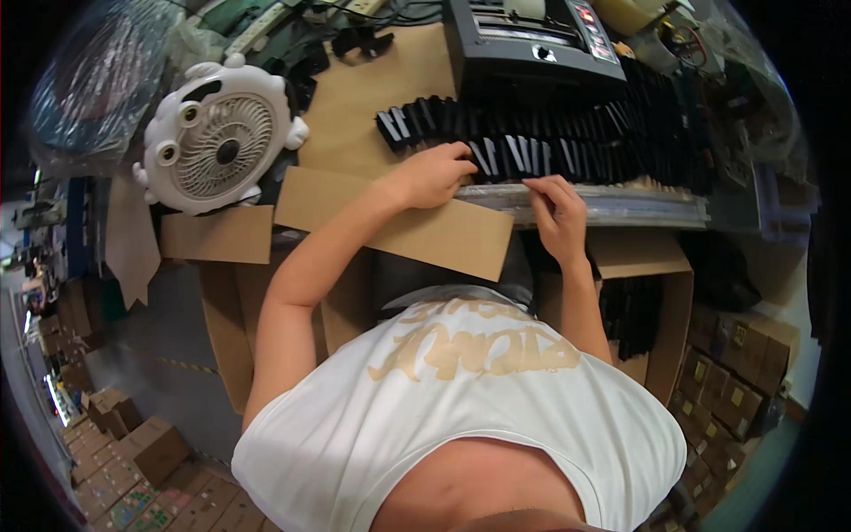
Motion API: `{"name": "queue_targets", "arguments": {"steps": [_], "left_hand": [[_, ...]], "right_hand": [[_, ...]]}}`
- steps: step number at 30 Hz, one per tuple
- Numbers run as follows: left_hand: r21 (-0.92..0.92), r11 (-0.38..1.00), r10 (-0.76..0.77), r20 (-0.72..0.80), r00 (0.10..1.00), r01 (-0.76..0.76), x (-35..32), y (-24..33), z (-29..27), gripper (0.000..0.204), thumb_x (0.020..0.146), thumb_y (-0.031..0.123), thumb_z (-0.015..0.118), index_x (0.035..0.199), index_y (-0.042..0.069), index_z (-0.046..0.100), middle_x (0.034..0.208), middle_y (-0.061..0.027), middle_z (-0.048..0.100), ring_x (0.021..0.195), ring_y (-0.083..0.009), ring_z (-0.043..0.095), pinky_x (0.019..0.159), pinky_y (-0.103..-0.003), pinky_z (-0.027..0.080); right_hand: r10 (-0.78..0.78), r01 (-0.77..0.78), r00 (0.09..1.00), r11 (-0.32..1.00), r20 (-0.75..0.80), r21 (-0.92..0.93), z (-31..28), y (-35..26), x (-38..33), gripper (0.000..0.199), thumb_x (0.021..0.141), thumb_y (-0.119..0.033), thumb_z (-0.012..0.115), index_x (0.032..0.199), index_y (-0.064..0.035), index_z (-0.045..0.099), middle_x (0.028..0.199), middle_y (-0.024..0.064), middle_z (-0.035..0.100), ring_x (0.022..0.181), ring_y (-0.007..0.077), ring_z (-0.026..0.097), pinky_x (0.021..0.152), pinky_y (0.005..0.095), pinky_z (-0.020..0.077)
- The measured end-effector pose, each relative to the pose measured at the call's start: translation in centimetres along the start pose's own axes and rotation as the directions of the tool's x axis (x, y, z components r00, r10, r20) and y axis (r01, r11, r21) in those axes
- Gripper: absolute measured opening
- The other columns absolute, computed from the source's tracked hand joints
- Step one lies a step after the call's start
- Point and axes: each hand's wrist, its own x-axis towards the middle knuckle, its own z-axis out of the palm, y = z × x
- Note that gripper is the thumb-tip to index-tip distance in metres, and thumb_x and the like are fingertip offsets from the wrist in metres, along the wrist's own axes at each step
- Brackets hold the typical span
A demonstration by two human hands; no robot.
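Two rows of slim black plastic pieces (pixel 567 156), some with pale strips along them, stand packed side by side on the bench. My left hand (pixel 430 176) is at the near left end of the rows, its fingers curled against the black pieces. What those fingers grip, if anything, is hidden. Right of it, my right hand (pixel 562 215) has thumb and forefinger brought together at the near edge of the rows. Anything between them is too small to name. Beneath my left wrist, a cardboard flap (pixel 452 239) slants across the bench edge.
A white animal-shaped fan (pixel 222 142) stands at the left. Behind the rows sits a dark grey machine (pixel 532 44). Clear plastic wrap (pixel 620 206) edges the bench. Below it are open cartons, one holding black pieces (pixel 631 315). Stacked boxes (pixel 727 363) stand at the right.
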Motion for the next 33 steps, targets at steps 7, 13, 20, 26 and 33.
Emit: {"name": "queue_targets", "arguments": {"steps": [7,13,20,26,33], "left_hand": [[0.103,0.954,-0.261,-0.170,0.950,0.280,2.5,-1.0,-6.6,0.023,0.085,0.011,0.056,0.103,0.004,0.068,0.116,-0.0071,0.066,0.088,-0.0298,0.064,0.076,-0.040,0.052],[0.500,0.524,-0.332,-0.626,0.706,0.690,8.4,-13.9,-10.0,0.025,0.086,0.026,0.067,0.101,0.007,0.064,0.110,-0.0202,0.052,0.091,-0.0400,0.058,0.070,-0.049,0.053],[0.532,0.572,-0.294,-0.578,0.761,0.625,7.7,-16.2,-9.8,0.023,0.081,0.024,0.068,0.099,0.008,0.065,0.108,-0.0161,0.053,0.094,-0.0371,0.056,0.071,-0.047,0.052],[-0.515,0.793,-0.555,-0.394,0.732,0.324,2.4,-4.2,-10.0,0.021,0.092,0.018,0.055,0.104,0.001,0.058,0.104,-0.0158,0.065,0.082,-0.0266,0.065,0.067,-0.031,0.052],[-0.982,-0.077,-0.306,0.190,0.933,0.175,-0.3,5.2,-5.2,0.025,0.093,0.011,0.044,0.117,0.004,0.045,0.101,-0.0214,0.067,0.081,-0.0289,0.070,0.064,-0.025,0.054]], "right_hand": [[0.020,-0.016,0.998,0.998,-0.062,0.068,-1.5,0.0,0.4,0.017,0.088,0.006,0.060,0.100,0.0001,0.069,0.090,0.0024,0.062,0.065,0.0119,0.047,0.059,0.0233,0.0376],[-0.058,0.062,0.995,0.997,-0.084,0.045,-1.7,-0.4,1.8,0.018,0.088,0.006,0.060,0.102,-0.0001,0.069,0.093,0.0032,0.062,0.067,0.0119,0.048,0.062,0.0229,0.0389],[-0.260,0.145,0.908,0.931,-0.330,-0.334,-5.3,2.5,7.0,0.028,0.088,-0.004,0.065,0.115,-0.0060,0.067,0.119,0.0075,0.057,0.095,0.0196,0.055,0.078,0.0278,0.0458],[-0.329,-0.001,0.849,0.781,-0.412,-0.625,-7.0,6.9,15.4,0.031,0.091,-0.030,0.065,0.116,-0.0109,0.069,0.123,0.0139,0.056,0.110,0.0344,0.051,0.098,0.0404,0.0414],[-0.392,-0.037,0.820,0.692,-0.418,-0.721,-7.6,11.2,19.5,0.031,0.092,-0.038,0.061,0.106,-0.0130,0.073,0.119,0.0169,0.059,0.110,0.0380,0.050,0.094,0.0465,0.0439]]}}
